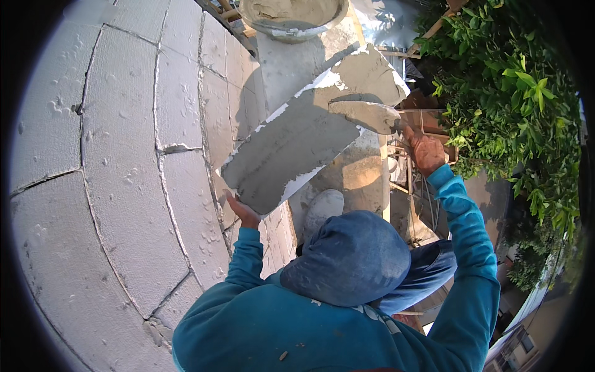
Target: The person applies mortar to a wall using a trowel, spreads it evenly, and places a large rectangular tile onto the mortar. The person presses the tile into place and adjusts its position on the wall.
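Observation:
A long white block lies slantwise in front of me, its upper face spread with wet grey mortar and white showing along the edges. My left hand grips its near left end, the thumb up beside the corner and the other fingers hidden under it. My right hand is closed around the handle of a trowel. The trowel's mortar-smeared blade lies over the block's right side, toward the far end. What supports the block underneath is mostly hidden.
At left stands a wall of large light-grey blocks with open joints. A mortar-filled tub sits at the far end of the plank. My dusty shoe rests on this plank. Leafy branches and a drop with poles lie to the right.

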A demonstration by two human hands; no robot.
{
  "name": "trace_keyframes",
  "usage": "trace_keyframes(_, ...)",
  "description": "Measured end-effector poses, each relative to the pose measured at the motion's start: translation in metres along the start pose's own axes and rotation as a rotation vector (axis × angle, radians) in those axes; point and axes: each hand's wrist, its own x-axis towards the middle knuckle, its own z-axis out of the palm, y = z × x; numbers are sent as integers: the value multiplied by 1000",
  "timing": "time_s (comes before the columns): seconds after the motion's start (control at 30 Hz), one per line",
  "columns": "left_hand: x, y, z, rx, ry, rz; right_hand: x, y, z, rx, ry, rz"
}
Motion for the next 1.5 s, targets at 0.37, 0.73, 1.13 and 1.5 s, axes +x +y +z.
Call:
trace_keyframes(0.37, -3, 5, 9, -9, 26, -35, 110, 35, -8, 329, -215, 129)
trace_keyframes(0.73, -7, 6, 12, 14, 49, 6, 66, -97, -77, 1673, -822, 563)
trace_keyframes(1.13, -7, 6, 12, 43, 4, 45, 27, -77, -42, 544, -355, 250)
trace_keyframes(1.5, -11, 8, 21, 9, 33, 35, -52, -100, -13, 1190, -530, 576)
